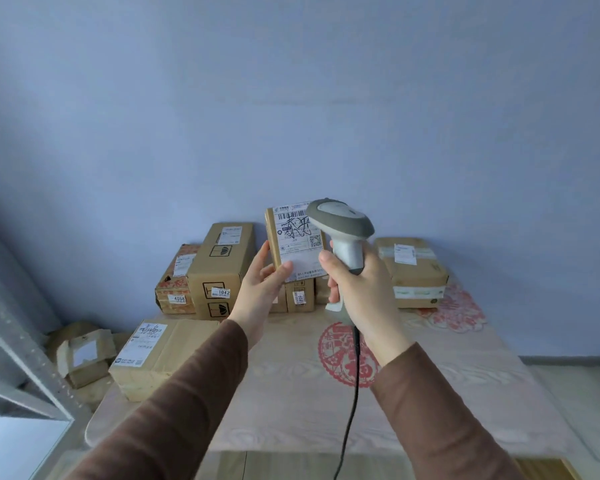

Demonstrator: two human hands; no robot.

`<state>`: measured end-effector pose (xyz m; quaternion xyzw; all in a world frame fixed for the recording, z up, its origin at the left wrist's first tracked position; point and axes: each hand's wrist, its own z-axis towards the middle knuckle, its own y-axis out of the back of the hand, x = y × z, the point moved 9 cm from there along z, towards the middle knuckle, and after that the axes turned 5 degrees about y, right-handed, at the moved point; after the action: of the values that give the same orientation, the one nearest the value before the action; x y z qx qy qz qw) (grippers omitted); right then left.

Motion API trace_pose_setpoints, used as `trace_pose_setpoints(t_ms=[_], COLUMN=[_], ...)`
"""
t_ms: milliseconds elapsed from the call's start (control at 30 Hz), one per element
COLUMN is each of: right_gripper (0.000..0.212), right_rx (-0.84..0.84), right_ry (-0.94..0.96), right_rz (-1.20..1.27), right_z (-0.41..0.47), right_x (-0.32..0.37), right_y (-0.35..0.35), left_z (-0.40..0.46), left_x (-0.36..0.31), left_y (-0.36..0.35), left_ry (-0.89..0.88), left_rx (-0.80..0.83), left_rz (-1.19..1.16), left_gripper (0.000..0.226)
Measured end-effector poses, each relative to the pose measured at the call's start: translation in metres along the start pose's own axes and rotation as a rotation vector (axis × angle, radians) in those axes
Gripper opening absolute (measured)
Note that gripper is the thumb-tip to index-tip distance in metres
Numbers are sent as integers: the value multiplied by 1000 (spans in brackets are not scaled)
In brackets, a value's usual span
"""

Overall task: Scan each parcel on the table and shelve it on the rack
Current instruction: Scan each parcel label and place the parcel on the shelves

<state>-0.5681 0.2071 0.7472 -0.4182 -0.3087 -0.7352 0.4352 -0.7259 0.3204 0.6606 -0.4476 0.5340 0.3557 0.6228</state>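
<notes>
Scan step in progress. Left hand point(261, 282) grasps the parcel point(293, 240) upright above table point(465, 393) centre; right hand point(355, 289) is clenched on the scanner point(340, 223). Boxes remain at 10, 11 and 1 o'clock (rack point(18, 344) at 8 o'clock, contents unseen).

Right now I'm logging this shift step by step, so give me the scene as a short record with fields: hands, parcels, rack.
left hand: holds a small parcel upright, label facing the camera
right hand: grips a corded barcode scanner, head in front of the label
parcels on table: several cardboard boxes at the far edge, including box 1042 and box 4068; one larger box at the near left corner
rack: grey metal frame at the left edge, shelves mostly out of view
stage: scanning, held parcel not yet shelved
</notes>
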Motion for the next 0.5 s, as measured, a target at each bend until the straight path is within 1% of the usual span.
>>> trace_pose_setpoints(t_ms=[67,167,267,333,500], right_gripper=[19,20,24,25,33], right_rx=[-12,-17,-9,3,14], right_ry=[40,62,83,84,81], right_rz=[-84,-113,-149,-135,-81], right_z=[1,4,6,7,7], right_x=[13,22,30,34,39], right_y=[-1,-4,-9,-13,-20], left_z=[1,1,3,2,2], left_x=[-17,-36,-51,-58,-65], left_y=[1,9,11,12,9], left_ry=[-35,-56,-76,-85,-111], left_rx=[-18,-78,-70,-70,-59], left_rz=[6,-15,-1,-2,12], left_gripper=[73,75,84,92,90])
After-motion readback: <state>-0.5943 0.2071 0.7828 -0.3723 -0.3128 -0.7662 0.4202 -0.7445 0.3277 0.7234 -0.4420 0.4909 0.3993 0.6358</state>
